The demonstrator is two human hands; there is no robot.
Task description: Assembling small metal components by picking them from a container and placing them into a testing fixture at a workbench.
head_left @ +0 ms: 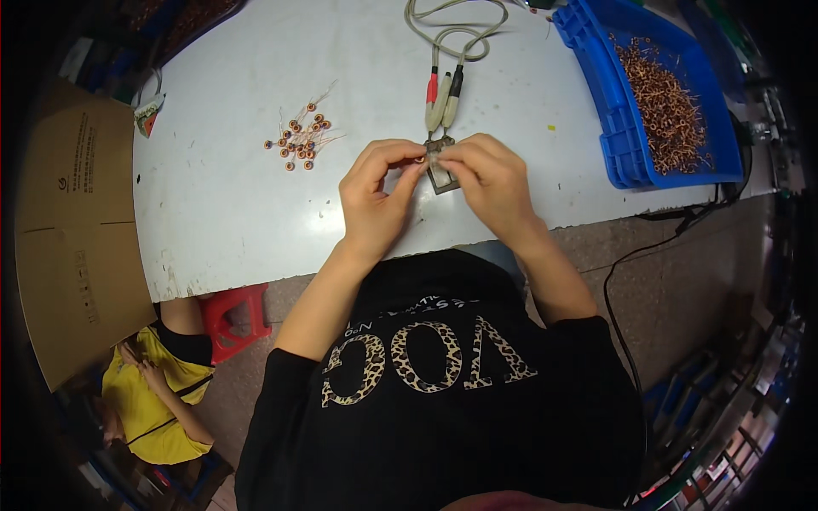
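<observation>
1. A person in a black printed shirt (452,409) works at a white counter (230,226), both bare hands meeting over a small dark block (445,180) with a pale face, near the counter's front edge.
2. The left hand (375,196) pinches a small copper coil (420,159) between thumb and fingertip, the gap nearly closed, at the left side of the block.
3. The right hand (494,183) bends in from the other side, its fingers curled close together over the upper part of the block; whether they grip a wire cannot be told.
4. Clips with red (432,88) and black (457,82) sleeves reach the block's upper end, fed by pale cables (450,32) looped at the far side of the counter.
5. To the left, well apart from the block, a loose cluster of coils (298,141) lies on the counter, thin wire ends fanning outward.
6. At right, a blue bin (610,162) holds a heap of copper-coloured pieces (660,111).
7. A brown cardboard box (81,204) stands against the counter's left end, with a red stool (223,328) below the front edge and a co-worker in yellow (162,409) near it.
</observation>
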